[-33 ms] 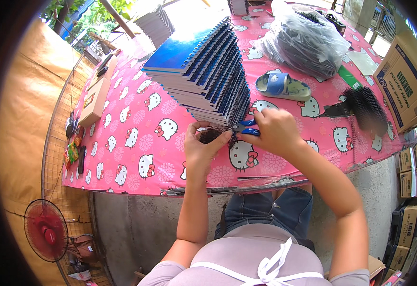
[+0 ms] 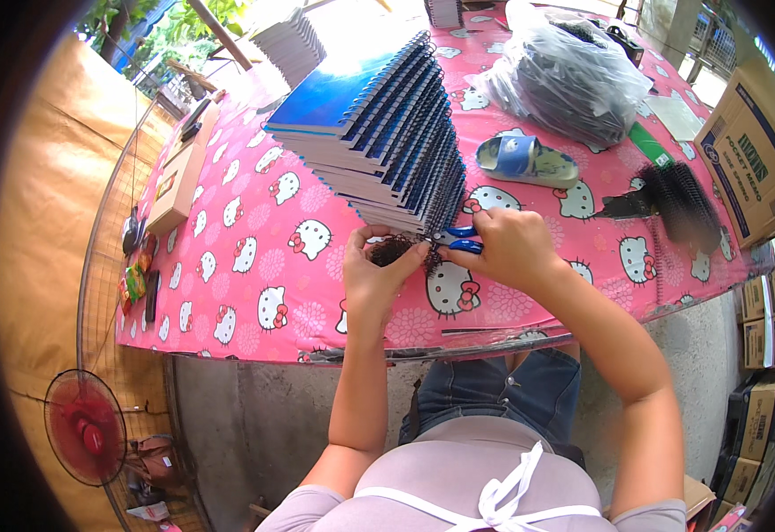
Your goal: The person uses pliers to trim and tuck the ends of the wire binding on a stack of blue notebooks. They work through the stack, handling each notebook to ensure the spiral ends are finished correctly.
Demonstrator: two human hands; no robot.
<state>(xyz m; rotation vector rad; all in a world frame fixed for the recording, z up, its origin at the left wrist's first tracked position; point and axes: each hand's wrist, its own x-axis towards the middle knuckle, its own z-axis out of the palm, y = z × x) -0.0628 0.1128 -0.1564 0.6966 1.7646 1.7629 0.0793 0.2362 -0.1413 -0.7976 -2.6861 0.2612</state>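
A tall, leaning stack of spiral-bound notebooks (image 2: 330, 84) with blue covers and dark wire coils stands on the table in front of me. At its near bottom end, my left hand (image 2: 377, 270) is closed, thumb and fingers pinching around a dark, curly bundle (image 2: 389, 251) that looks like wire coil ends. My right hand (image 2: 513, 246) grips blue-handled pliers (image 2: 464, 246), whose metal jaws point left to the coils beside my left thumb. What exactly sits between the jaws is too small to tell.
A blue patterned slipper (image 2: 525, 161) lies right of the stack. Behind it sits a clear plastic bag (image 2: 565, 80) of dark coils. More black coils (image 2: 684, 208) and a cardboard box (image 2: 755, 151) are at the right. A long box (image 2: 175, 195) lies at the table's left edge.
The pliers' blue handles are slightly closer together, and my right hand has shifted a little lower. My left hand and the stack stay in place.
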